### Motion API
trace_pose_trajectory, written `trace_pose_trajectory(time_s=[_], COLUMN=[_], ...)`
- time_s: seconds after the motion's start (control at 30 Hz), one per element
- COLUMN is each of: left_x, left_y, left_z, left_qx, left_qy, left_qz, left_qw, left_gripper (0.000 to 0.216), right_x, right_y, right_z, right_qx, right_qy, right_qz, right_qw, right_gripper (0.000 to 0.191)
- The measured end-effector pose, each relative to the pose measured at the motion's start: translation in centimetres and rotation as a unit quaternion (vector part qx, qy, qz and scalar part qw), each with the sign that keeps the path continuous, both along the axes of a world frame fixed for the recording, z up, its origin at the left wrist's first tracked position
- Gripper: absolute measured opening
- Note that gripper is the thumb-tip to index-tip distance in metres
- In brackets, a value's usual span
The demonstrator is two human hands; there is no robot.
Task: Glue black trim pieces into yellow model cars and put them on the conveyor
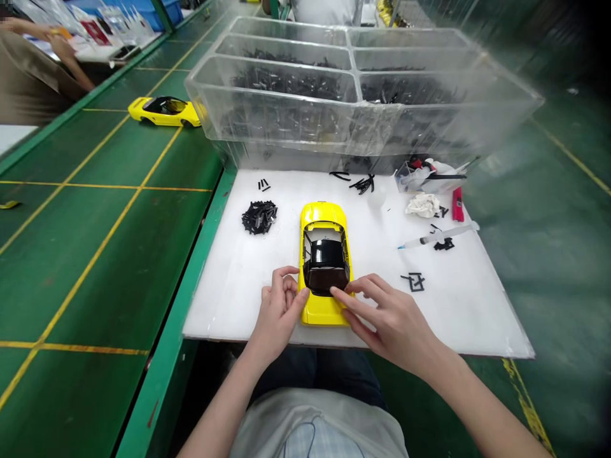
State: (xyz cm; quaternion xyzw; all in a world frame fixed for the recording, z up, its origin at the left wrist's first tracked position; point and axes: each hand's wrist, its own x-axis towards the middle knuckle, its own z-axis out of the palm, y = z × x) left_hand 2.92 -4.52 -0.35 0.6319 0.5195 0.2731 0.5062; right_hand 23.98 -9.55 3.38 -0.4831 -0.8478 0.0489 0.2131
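A yellow model car with a black roof and dark windows lies upright on a white foam-topped board, in front of my body. My left hand grips its left side near one end, fingers curled and thumb against the edge. On the opposite side, my right hand holds the car, with a fingertip touching the lower edge of the dark window. Left of the car lies a heap of small black strips. Whether a small part sits under my right fingertips cannot be made out.
Behind the board stands a clear divided bin of black parts. To the right lie a syringe, a crumpled white wipe, a red item and black frame pieces. Another yellow car rests on the green conveyor. A co-worker's arm shows far left.
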Motion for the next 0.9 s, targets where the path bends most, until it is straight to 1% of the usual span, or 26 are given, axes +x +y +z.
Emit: trace_pose_trajectory(time_s=[0.1, 0.23, 0.3, 0.33, 0.43, 0.53, 0.6, 0.67, 0.73, 0.8, 0.9], left_x=[-0.2, 0.0, 0.1, 0.1, 0.1, 0.0, 0.0, 0.0, -0.1, -0.3, -0.4], left_y=[0.0, 0.1, 0.1, 0.1, 0.1, 0.1, 0.1, 0.1, 0.0, 0.1, 0.5], left_z=[-0.1, 0.1, 0.1, 0.1, 0.0, -0.1, -0.1, -0.1, 0.0, 0.4, 0.9], left_qx=[0.005, 0.007, 0.003, 0.0, -0.005, -0.003, 0.001, 0.006, 0.01, 0.019, 0.066], left_qy=[-0.007, -0.008, -0.017, -0.019, -0.013, 0.004, 0.008, 0.006, 0.006, 0.02, 0.047], left_qz=[-0.005, 0.007, 0.012, 0.015, 0.014, 0.007, 0.005, 0.005, 0.005, 0.008, 0.015], left_qw=[1.0, 1.0, 1.0, 1.0, 1.0, 1.0, 1.0, 1.0, 1.0, 1.0, 0.997], left_gripper=[0.029, 0.028, 0.029, 0.03, 0.03, 0.03, 0.031, 0.032, 0.033, 0.035, 0.038], right_x=[-1.5, -2.7, -2.4, -2.1, -0.5, 0.6, 0.8, 0.9, 1.0, 1.1, 1.1], right_y=[0.7, 1.3, 1.1, 0.9, 0.0, -0.5, -0.6, -0.6, -0.8, -1.0, -0.6], right_z=[0.2, 0.6, 0.7, 0.7, 0.4, 0.2, 0.2, 0.2, 0.1, -0.5, -1.8], right_qx=[0.021, 0.026, 0.022, 0.016, -0.006, -0.008, -0.025, -0.049, -0.075, -0.103, -0.13], right_qy=[-0.02, -0.068, -0.063, -0.041, 0.028, 0.012, 0.001, 0.014, 0.05, 0.127, 0.261], right_qz=[0.018, 0.02, 0.03, 0.031, 0.003, -0.016, -0.021, -0.029, -0.038, -0.065, -0.154], right_qw=[0.999, 0.997, 0.997, 0.999, 1.0, 1.0, 0.999, 0.998, 0.995, 0.984, 0.944], right_gripper=[0.03, 0.029, 0.029, 0.029, 0.029, 0.031, 0.03, 0.029, 0.031, 0.036, 0.038])
